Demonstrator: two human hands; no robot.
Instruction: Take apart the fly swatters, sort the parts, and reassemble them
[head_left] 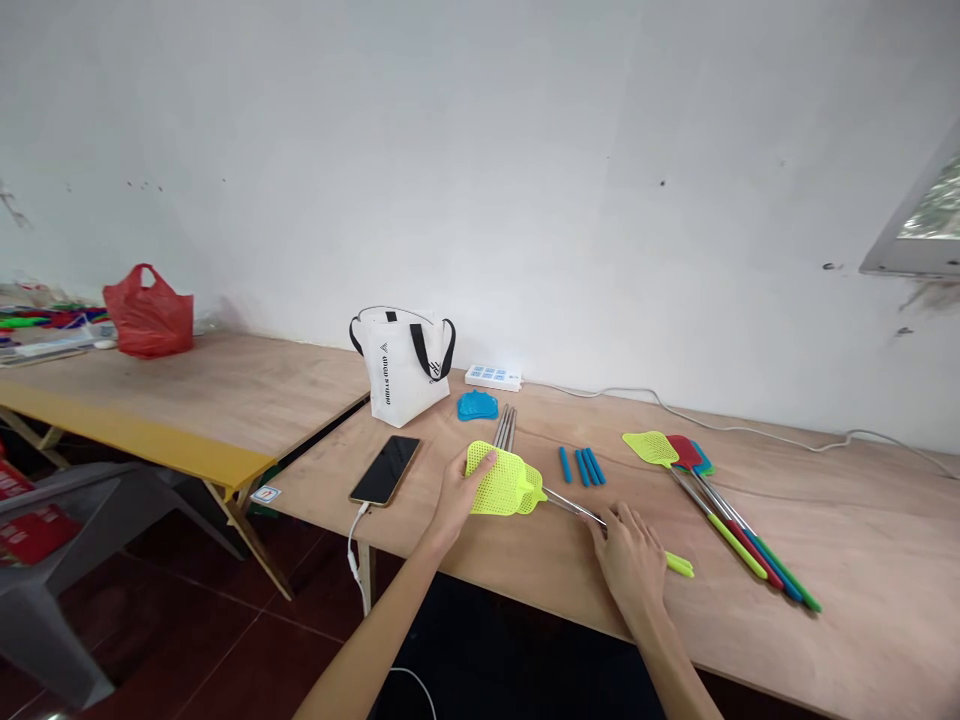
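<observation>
Yellow swatters point(498, 484), two together; left grip point(454, 494) clamped on one; right grip's point(631, 558) closure unclear; four blue handles point(583, 467)

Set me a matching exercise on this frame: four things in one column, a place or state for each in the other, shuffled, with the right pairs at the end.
Things
1. Overlapping neon-yellow mesh swatters with metal shafts
2. Black-screened rectangular smartphone
3. Red plastic carrier bag
4. Short blue cylindrical pieces

Places and states
A. On the yellow-edged wooden table at the left
B. Lying beyond the right hand
C. Left hand gripping the mesh, right hand over the shafts
D. Plugged into a white cable

Right pairs: 1-C, 2-D, 3-A, 4-B
</observation>
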